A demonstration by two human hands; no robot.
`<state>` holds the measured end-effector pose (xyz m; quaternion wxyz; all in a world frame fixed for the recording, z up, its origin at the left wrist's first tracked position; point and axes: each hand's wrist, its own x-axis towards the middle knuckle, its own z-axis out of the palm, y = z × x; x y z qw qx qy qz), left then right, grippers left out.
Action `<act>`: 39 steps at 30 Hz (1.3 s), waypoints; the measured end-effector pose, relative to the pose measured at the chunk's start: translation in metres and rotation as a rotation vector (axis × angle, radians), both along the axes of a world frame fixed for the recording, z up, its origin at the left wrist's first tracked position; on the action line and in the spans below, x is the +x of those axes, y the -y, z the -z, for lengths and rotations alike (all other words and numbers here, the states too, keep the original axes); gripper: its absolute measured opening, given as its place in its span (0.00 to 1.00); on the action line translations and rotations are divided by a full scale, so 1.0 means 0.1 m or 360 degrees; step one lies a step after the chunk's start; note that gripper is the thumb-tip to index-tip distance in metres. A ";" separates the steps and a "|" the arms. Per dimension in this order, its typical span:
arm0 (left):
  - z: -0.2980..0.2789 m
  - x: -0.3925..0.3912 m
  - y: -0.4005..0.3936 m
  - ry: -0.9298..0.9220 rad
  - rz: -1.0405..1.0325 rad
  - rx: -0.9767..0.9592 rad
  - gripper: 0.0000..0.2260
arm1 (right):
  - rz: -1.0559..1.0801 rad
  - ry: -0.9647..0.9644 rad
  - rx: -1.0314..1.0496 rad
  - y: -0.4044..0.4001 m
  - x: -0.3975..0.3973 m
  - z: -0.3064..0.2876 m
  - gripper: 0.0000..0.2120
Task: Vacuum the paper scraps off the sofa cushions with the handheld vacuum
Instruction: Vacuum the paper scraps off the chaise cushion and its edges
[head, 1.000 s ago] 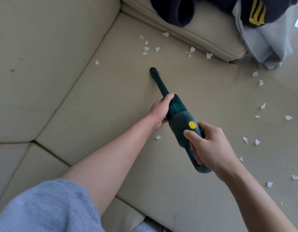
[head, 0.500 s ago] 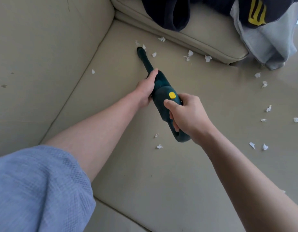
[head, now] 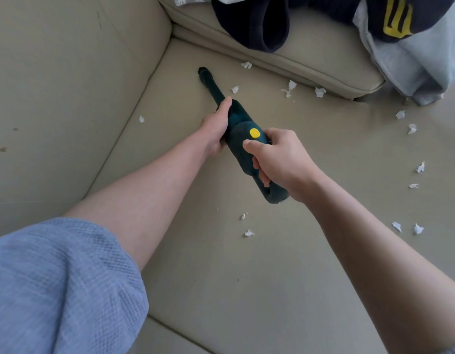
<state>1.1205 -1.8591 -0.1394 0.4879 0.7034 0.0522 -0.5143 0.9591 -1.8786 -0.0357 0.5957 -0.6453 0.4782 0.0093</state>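
So we've got the dark green handheld vacuum with the yellow button (head: 240, 129) in both hands here. Our right hand (head: 280, 159) has its grip wrapped round the loop handle at the back, thumb resting just below the button, and our left hand (head: 216, 129) has its grip curled along the body near the slim nozzle (head: 208, 81). The nozzle tip sits down on the beige sofa seat cushion (head: 246, 277), close to the back corner. White paper scraps (head: 290, 88) lie scattered beside it and off to the right.
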 end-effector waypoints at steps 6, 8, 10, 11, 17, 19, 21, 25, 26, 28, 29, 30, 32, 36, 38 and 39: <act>0.05 -0.07 -0.34 -0.0119 -0.0137 -0.0049 0.19 | -0.0144 -0.0033 -0.0013 -0.14 -0.16 -0.10 0.10; 0.08 -0.06 -0.52 -0.0142 -0.0228 -0.0073 0.19 | -0.0204 -0.0036 0.0001 -0.22 -0.16 -0.10 0.11; 0.09 -0.01 -0.70 -0.0148 -0.0314 -0.0089 0.18 | -0.0268 -0.0034 0.0021 -0.30 -0.10 -0.09 0.10; 0.09 0.02 -0.78 -0.0135 -0.0353 -0.0086 0.18 | -0.0302 -0.0024 0.0046 -0.35 -0.04 -0.08 0.10; 0.08 0.34 -1.25 -0.0007 -0.0499 0.0106 0.18 | -0.0441 -0.0003 0.0225 -0.66 0.38 0.01 0.07; 0.08 0.35 -1.33 0.0001 -0.0497 0.0171 0.18 | -0.0479 -0.0028 0.0234 -0.75 0.46 0.04 0.07; 0.09 0.33 -1.39 -0.0002 -0.0503 0.0185 0.17 | -0.0508 -0.0045 0.0211 -0.81 0.48 0.05 0.07; 0.08 0.18 -1.44 -0.0056 -0.0516 0.0195 0.17 | -0.0540 -0.0089 0.0122 -0.81 0.33 -0.03 0.09; 0.08 0.13 -1.41 -0.0064 -0.0504 0.0189 0.17 | -0.0523 -0.0095 0.0105 -0.80 0.26 -0.05 0.09; 0.05 0.00 -1.31 -0.0074 -0.0453 0.0145 0.17 | -0.0440 -0.0089 0.0095 -0.77 0.08 -0.10 0.10; 0.02 -0.06 -1.22 -0.0085 -0.0416 0.0095 0.16 | -0.0369 -0.0079 0.0090 -0.75 -0.03 -0.12 0.11; -0.02 -0.14 -1.08 -0.0094 -0.0373 0.0042 0.16 | -0.0280 -0.0071 0.0077 -0.70 -0.15 -0.14 0.11; -0.06 -0.28 -0.79 -0.0092 -0.0257 -0.0039 0.16 | -0.0102 -0.0058 0.0034 -0.59 -0.34 -0.18 0.11; -0.07 -0.53 -0.26 -0.0130 -0.0008 -0.0108 0.13 | 0.0146 -0.0071 -0.0003 -0.33 -0.58 -0.24 0.13; -0.06 -0.64 -0.10 -0.0157 0.0057 -0.0112 0.14 | 0.0176 -0.0093 -0.0030 -0.22 -0.66 -0.26 0.14; -0.05 -0.69 -0.05 -0.0162 0.0075 -0.0113 0.14 | 0.0183 -0.0104 -0.0047 -0.19 -0.70 -0.26 0.14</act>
